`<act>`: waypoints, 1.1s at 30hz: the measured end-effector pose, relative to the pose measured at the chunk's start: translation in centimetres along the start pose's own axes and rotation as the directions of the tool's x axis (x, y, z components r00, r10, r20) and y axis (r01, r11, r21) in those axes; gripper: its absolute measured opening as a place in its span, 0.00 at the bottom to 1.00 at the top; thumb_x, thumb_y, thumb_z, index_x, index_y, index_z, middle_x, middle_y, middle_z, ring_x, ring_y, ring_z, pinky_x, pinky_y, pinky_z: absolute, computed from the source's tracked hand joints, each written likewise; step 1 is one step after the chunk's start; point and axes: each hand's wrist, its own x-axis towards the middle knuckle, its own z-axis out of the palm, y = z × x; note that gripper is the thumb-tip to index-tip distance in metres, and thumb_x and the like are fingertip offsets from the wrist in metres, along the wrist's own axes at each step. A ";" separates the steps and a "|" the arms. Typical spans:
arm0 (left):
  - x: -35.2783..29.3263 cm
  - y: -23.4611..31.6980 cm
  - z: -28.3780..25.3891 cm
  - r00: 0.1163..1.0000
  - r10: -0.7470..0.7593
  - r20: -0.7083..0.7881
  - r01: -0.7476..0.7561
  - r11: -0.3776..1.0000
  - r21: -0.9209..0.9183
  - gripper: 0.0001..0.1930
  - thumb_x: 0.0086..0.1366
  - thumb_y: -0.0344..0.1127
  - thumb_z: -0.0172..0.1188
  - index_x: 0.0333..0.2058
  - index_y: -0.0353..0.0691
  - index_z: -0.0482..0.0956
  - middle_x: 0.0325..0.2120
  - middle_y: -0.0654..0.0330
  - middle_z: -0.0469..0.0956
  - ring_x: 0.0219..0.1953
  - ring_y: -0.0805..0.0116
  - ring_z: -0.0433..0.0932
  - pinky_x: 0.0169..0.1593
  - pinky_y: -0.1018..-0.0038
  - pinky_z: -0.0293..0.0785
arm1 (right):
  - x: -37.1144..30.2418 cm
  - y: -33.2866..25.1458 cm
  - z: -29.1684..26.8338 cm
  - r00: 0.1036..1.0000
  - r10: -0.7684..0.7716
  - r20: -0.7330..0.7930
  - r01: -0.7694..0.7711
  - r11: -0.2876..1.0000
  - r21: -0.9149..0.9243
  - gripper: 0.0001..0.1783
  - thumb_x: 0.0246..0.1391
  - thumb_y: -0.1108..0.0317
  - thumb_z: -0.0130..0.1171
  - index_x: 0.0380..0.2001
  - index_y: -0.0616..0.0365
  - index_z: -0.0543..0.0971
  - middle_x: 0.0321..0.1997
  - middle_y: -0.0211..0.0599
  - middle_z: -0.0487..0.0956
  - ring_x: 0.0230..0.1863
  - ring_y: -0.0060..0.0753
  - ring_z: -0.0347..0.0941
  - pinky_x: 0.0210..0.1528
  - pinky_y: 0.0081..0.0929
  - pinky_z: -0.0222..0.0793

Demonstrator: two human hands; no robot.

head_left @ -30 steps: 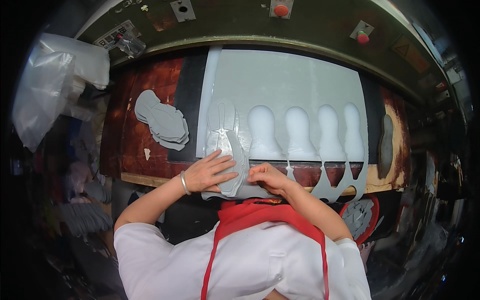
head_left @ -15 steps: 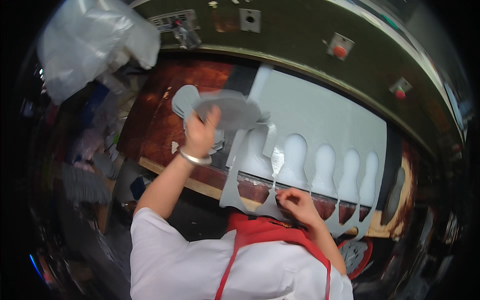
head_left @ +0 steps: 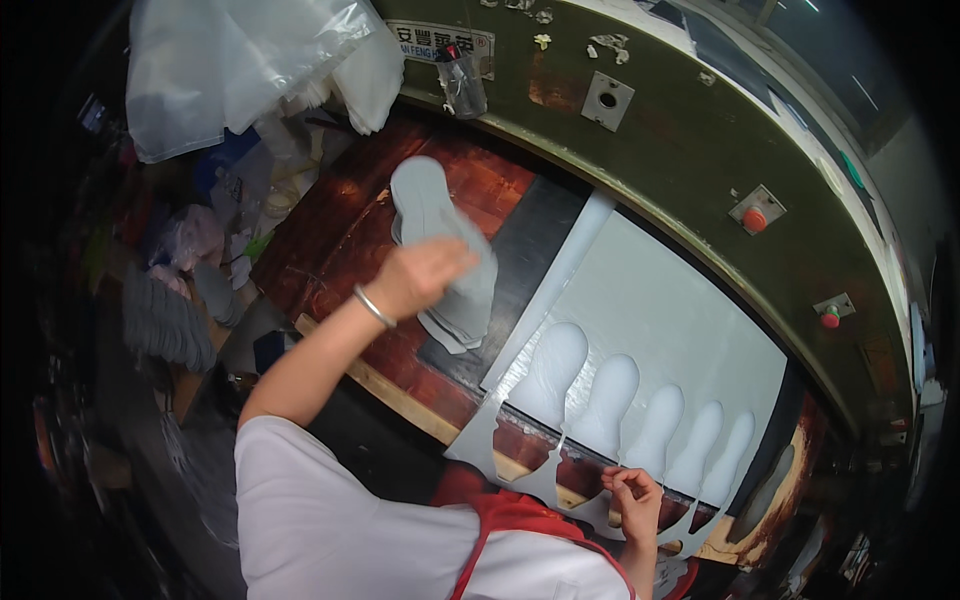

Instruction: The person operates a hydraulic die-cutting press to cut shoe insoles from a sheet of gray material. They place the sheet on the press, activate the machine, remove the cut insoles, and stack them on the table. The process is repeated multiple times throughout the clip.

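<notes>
My left hand, with a bracelet at its wrist, is over a stack of grey insoles on the left of the table. Its fingers are blurred and seem to grip a grey insole, also smeared, lying at an angle over the stack. My right hand is at the near edge of a pale grey sheet, fingers curled into a pinch. Whatever is in them is hidden. Along that edge runs a row of insole-shaped cut-outs, and a web of sheet scrap hangs toward me.
A green machine beam with red buttons spans the far side. Clear plastic bags hang at the upper left. More grey insoles stand in a row at the left. A dark, long-shaped piece lies at the right end.
My left hand has brought the grey insole down onto the stack. My right hand stays near the sheet's edge, now farther right along the cut-outs. The whole view has shifted and turned.
</notes>
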 end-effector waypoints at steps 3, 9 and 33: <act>-4.8 1.7 1.7 0.945 -0.051 0.322 0.077 0.995 -0.069 0.24 0.50 0.33 0.63 0.49 0.44 0.75 0.48 0.49 0.73 0.53 0.52 0.73 0.55 0.63 0.73 | 0.9 -0.5 0.6 1.000 -0.001 -0.014 0.000 0.999 -0.041 0.02 0.55 0.80 0.56 0.33 0.66 0.76 0.42 0.41 0.80 0.41 0.25 0.76 0.47 0.23 0.72; -3.2 -2.1 1.8 0.872 -0.051 0.487 0.178 0.959 -0.219 0.30 0.53 0.47 0.67 0.52 0.40 0.73 0.51 0.49 0.72 0.56 0.50 0.68 0.65 0.54 0.58 | 2.7 -1.4 2.7 0.996 -0.007 -0.091 -0.005 0.992 -0.128 0.01 0.56 0.80 0.55 0.32 0.65 0.76 0.40 0.37 0.80 0.40 0.20 0.73 0.46 0.19 0.69; -2.5 -9.8 4.3 0.090 -0.065 0.994 0.405 0.914 0.023 0.49 0.30 0.54 0.79 0.51 0.31 0.73 0.42 0.48 0.77 0.45 0.49 0.77 0.48 0.64 0.72 | 3.4 -0.9 6.1 0.999 0.029 0.031 -0.017 0.949 -0.316 0.05 0.55 0.81 0.55 0.36 0.65 0.76 0.42 0.34 0.80 0.42 0.19 0.73 0.46 0.17 0.69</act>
